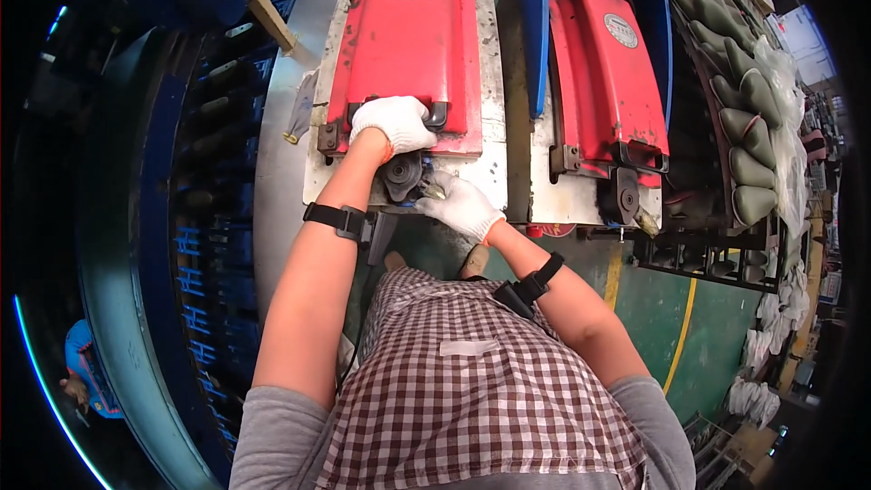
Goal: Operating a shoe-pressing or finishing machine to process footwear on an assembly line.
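My left hand (pixel 395 122), in a white knitted glove, is wrapped over the black handle (pixel 438 115) at the near end of a red machine cover (pixel 399 45). Just below it a dark round metal fitting (pixel 401 174) sticks out at the front edge of the machine's pale, worn plate (pixel 493 127). Beside that fitting, my right hand (pixel 460 206), gloved the same way, has its fingers curled in. A small part at its fingertips is mostly covered, so its kind cannot be told.
To the right stands a second red-covered machine (pixel 603 82) inside a blue frame (pixel 535 36). Green shoe-shaped pieces (pixel 748 145) fill a rack farther right. On the left are a metal table edge (pixel 277 191) and blue racking (pixel 190 290). Another person (pixel 91 367) is at far left.
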Demonstrator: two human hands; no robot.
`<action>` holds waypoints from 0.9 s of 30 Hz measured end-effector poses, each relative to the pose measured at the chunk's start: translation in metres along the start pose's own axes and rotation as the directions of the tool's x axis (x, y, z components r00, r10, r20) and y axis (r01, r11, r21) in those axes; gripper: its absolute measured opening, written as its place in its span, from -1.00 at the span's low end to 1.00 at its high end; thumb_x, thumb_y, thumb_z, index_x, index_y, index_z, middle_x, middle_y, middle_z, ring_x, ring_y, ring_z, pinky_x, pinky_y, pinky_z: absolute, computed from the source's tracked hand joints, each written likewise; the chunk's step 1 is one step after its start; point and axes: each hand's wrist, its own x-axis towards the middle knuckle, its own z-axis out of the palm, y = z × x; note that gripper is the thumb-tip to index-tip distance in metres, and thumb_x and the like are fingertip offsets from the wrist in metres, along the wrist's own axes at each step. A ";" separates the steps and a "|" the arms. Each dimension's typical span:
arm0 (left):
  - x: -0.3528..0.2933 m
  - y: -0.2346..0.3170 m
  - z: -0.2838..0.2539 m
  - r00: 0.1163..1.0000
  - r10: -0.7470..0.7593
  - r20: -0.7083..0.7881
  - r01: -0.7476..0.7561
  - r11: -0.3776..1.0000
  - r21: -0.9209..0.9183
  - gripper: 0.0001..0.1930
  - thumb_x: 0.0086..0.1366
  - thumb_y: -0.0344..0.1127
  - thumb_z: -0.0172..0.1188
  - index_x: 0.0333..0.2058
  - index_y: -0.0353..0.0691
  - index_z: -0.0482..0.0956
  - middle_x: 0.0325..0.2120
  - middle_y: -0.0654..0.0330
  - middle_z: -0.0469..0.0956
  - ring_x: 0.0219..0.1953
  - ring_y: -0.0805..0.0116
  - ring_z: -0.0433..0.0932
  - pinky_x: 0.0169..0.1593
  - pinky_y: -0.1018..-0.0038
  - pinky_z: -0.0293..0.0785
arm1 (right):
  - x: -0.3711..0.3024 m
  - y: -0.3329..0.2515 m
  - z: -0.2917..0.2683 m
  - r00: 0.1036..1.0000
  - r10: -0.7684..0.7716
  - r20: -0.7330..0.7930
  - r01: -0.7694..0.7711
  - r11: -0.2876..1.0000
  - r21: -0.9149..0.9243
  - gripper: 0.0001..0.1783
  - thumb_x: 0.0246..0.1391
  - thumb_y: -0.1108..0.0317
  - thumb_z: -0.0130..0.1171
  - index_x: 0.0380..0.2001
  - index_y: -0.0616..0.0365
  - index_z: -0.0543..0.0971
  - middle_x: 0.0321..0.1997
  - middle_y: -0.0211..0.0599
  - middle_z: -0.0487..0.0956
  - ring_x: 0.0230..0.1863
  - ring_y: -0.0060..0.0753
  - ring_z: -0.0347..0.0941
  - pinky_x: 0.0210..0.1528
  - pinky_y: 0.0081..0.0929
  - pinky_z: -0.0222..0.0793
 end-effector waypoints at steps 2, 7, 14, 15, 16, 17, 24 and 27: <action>0.000 0.004 -0.002 1.000 0.001 -0.013 -0.001 1.000 0.013 -0.54 0.07 0.03 0.27 -0.10 -0.05 0.77 -0.11 0.05 0.74 -0.04 0.04 0.72 0.09 0.20 0.60 | 0.002 0.007 0.000 1.000 0.027 0.004 -0.027 0.999 0.023 -0.34 0.11 0.02 0.34 0.16 0.25 0.59 0.04 0.14 0.69 0.10 0.08 0.64 0.20 -0.22 0.47; 0.000 0.004 -0.001 1.000 0.014 -0.003 -0.014 1.000 0.008 -0.55 0.10 0.03 0.26 -0.09 -0.06 0.76 -0.08 0.04 0.74 -0.02 0.04 0.72 0.09 0.18 0.61 | 0.005 0.019 0.005 1.000 0.017 -0.019 -0.017 1.000 0.012 -0.30 0.10 0.00 0.35 0.18 0.27 0.58 0.04 0.15 0.69 0.12 0.07 0.64 0.22 -0.23 0.47; 0.004 -0.004 0.004 0.999 0.022 -0.041 -0.022 1.000 0.010 -0.51 0.07 0.10 0.25 -0.12 -0.06 0.76 -0.16 0.04 0.74 -0.06 0.03 0.72 0.06 0.19 0.61 | 0.007 0.018 0.007 0.999 -0.013 -0.030 0.013 1.000 0.022 -0.29 0.12 0.01 0.35 0.20 0.32 0.56 0.08 0.14 0.68 0.15 0.04 0.63 0.24 -0.24 0.46; 0.005 -0.006 0.007 0.998 0.035 -0.060 -0.034 0.999 0.015 -0.51 0.07 0.10 0.24 -0.12 -0.06 0.77 -0.16 0.05 0.74 -0.06 0.03 0.72 0.06 0.19 0.61 | 0.005 0.015 0.005 1.000 -0.005 -0.005 0.006 0.999 0.050 -0.31 0.14 0.04 0.35 0.20 0.32 0.56 0.09 0.13 0.68 0.16 0.02 0.63 0.24 -0.25 0.46; 0.004 -0.005 0.006 0.998 0.033 -0.060 -0.032 0.999 0.015 -0.51 0.07 0.11 0.24 -0.12 -0.05 0.77 -0.15 0.05 0.74 -0.06 0.03 0.72 0.06 0.19 0.61 | 0.003 0.010 0.003 1.000 -0.001 0.018 0.000 0.997 0.077 -0.32 0.15 0.07 0.35 0.20 0.32 0.56 0.10 0.12 0.68 0.16 0.00 0.63 0.24 -0.26 0.46; 0.003 -0.004 0.005 0.998 0.031 -0.058 -0.030 0.999 0.015 -0.51 0.07 0.11 0.25 -0.13 -0.04 0.77 -0.15 0.05 0.74 -0.06 0.03 0.72 0.06 0.19 0.61 | 0.005 0.016 0.007 1.000 -0.025 -0.001 0.025 0.993 0.117 -0.34 0.17 0.10 0.36 0.20 0.33 0.55 0.11 0.11 0.68 0.16 -0.02 0.63 0.25 -0.27 0.46; 0.004 -0.004 0.008 0.998 0.022 -0.051 -0.021 1.000 0.018 -0.53 0.09 0.12 0.26 -0.13 -0.03 0.78 -0.16 0.06 0.75 -0.07 0.04 0.73 0.04 0.20 0.62 | 0.008 0.028 0.010 0.999 -0.042 -0.014 0.042 0.999 0.027 -0.30 0.16 0.04 0.37 0.22 0.32 0.54 0.12 0.11 0.68 0.16 0.02 0.62 0.26 -0.26 0.45; 0.003 -0.003 0.008 0.998 0.029 -0.060 -0.028 0.999 0.019 -0.51 0.08 0.13 0.24 -0.12 -0.04 0.77 -0.16 0.06 0.75 -0.07 0.05 0.73 0.05 0.20 0.62 | 0.011 0.036 0.014 0.998 -0.058 -0.014 0.060 0.991 0.120 -0.32 0.17 0.07 0.37 0.22 0.32 0.54 0.10 0.10 0.68 0.13 -0.03 0.64 0.23 -0.29 0.47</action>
